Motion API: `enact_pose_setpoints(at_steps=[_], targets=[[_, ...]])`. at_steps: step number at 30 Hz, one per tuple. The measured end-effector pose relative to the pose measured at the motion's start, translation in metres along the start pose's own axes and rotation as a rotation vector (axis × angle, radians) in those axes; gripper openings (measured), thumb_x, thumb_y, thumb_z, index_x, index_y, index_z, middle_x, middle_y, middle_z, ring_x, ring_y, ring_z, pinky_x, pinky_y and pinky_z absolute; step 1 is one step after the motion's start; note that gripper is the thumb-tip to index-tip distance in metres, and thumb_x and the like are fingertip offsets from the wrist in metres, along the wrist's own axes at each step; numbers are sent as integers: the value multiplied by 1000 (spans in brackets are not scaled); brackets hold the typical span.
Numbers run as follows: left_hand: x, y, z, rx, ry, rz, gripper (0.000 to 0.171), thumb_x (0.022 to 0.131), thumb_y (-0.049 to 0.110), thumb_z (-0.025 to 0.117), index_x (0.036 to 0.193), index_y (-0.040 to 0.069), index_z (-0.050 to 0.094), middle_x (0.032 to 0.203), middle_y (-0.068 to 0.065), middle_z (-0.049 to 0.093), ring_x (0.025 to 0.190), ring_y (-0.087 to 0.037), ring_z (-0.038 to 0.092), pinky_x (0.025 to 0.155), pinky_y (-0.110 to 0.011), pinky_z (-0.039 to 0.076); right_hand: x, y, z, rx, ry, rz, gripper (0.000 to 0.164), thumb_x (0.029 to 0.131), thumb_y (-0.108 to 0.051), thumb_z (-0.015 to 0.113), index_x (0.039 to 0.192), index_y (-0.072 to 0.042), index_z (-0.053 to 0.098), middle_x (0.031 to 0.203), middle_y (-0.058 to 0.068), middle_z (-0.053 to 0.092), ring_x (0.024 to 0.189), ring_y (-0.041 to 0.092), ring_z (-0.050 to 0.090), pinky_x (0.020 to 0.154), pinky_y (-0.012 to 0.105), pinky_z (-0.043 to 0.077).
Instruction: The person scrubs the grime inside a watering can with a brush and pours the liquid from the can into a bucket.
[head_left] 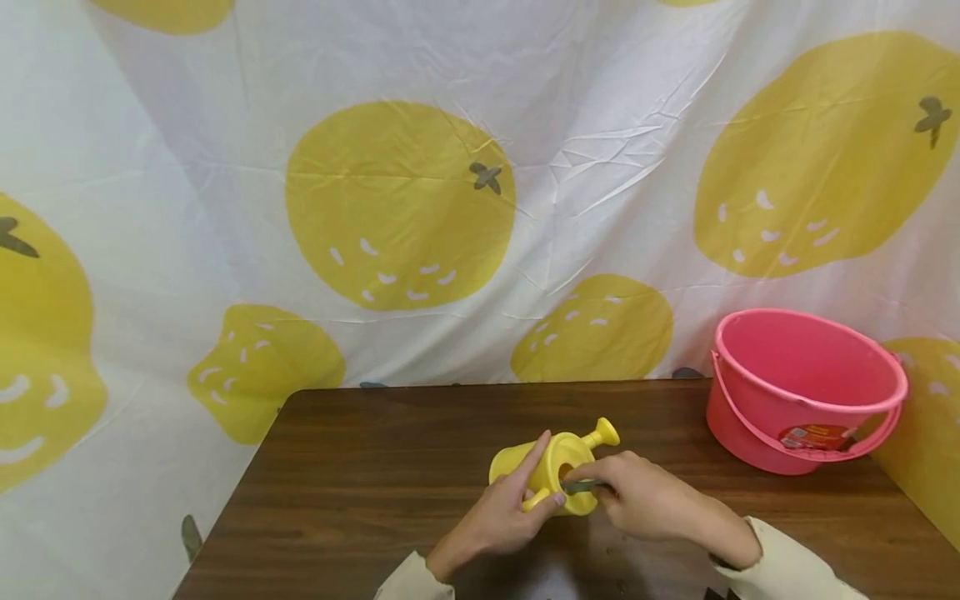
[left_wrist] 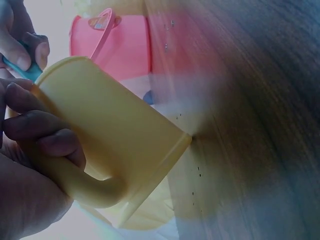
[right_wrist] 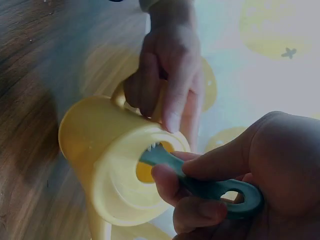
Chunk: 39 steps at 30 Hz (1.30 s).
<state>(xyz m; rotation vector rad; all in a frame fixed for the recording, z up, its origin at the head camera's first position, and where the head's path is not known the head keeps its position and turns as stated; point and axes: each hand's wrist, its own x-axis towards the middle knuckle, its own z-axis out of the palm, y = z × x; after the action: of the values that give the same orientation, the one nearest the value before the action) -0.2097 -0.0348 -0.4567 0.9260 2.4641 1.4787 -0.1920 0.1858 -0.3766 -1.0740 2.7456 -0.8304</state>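
A yellow watering can (head_left: 517, 460) lies tilted over the table, its round opening turned toward the right. My left hand (head_left: 498, 515) grips its handle (left_wrist: 75, 182), fingers curled round it, with one finger stretched along the can's body. In my right hand (head_left: 648, 496) is a green-handled brush (right_wrist: 200, 185) with a hole in its handle end, pinched between thumb and fingers. White bristle tips show at the rim of the opening in the right wrist view, and the rest of the brush head is hidden inside. The can's spout with its flared rose (head_left: 606, 432) points away to the back right.
A pink bucket (head_left: 780, 437) with its handle hanging down in front stands at the table's back right. The dark wood table (head_left: 360, 475) has small drops on it. Behind it hangs a white cloth (head_left: 600, 208) printed with lemons.
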Motion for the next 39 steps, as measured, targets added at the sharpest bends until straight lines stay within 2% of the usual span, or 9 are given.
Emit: enact_pose_setpoints(at_steps=[4, 6, 10, 19, 26, 32, 39], targets=[[1, 0, 0, 9, 3, 4, 76, 98, 34, 60, 160, 25, 16, 53, 13, 40, 44, 4, 38, 44, -16, 35, 0, 3, -6, 58, -13, -16, 39, 83, 12, 54, 112, -6, 73, 87, -6, 66, 59, -2, 42, 57, 19, 41], [1, -1, 1, 10, 1, 4, 76, 98, 34, 60, 160, 25, 16, 54, 13, 41, 44, 3, 39, 44, -17, 36, -1, 4, -7, 51, -1, -35, 38, 83, 12, 55, 112, -6, 73, 97, -2, 69, 66, -2, 47, 62, 20, 44], [1, 0, 1, 10, -4, 0, 77, 98, 33, 61, 160, 25, 17, 53, 14, 41, 43, 3, 39, 43, -17, 35, -1, 4, -7, 3, 22, -59, 36, 85, 11, 57, 114, -5, 73, 104, 1, 71, 73, 0, 51, 66, 21, 45], [1, -1, 1, 23, -7, 5, 79, 97, 33, 63, 160, 27, 15, 52, 14, 42, 42, 5, 38, 43, -16, 36, 1, 5, -3, -93, 65, -78, 40, 82, 13, 57, 115, -4, 73, 104, 2, 72, 76, 4, 52, 64, 21, 44], [1, 0, 1, 25, -10, -2, 78, 97, 34, 62, 160, 28, 16, 53, 14, 41, 42, 4, 39, 43, -17, 36, 1, 7, 5, -179, 90, -56, 38, 83, 9, 61, 114, -9, 74, 102, 0, 71, 83, 6, 61, 69, 28, 53], [1, 0, 0, 18, -13, 3, 78, 97, 32, 62, 160, 26, 17, 55, 14, 42, 44, 3, 40, 44, -17, 37, 0, 7, 12, -218, 117, -38, 37, 82, 7, 64, 113, -12, 74, 104, 0, 71, 90, 13, 66, 72, 34, 55], [0, 1, 0, 47, -4, 9, 79, 96, 31, 63, 160, 26, 17, 55, 15, 42, 45, 4, 40, 45, -17, 38, 1, 7, 16, -245, 96, -40, 36, 81, 6, 65, 108, -17, 73, 95, -4, 68, 81, 10, 61, 65, 32, 51]])
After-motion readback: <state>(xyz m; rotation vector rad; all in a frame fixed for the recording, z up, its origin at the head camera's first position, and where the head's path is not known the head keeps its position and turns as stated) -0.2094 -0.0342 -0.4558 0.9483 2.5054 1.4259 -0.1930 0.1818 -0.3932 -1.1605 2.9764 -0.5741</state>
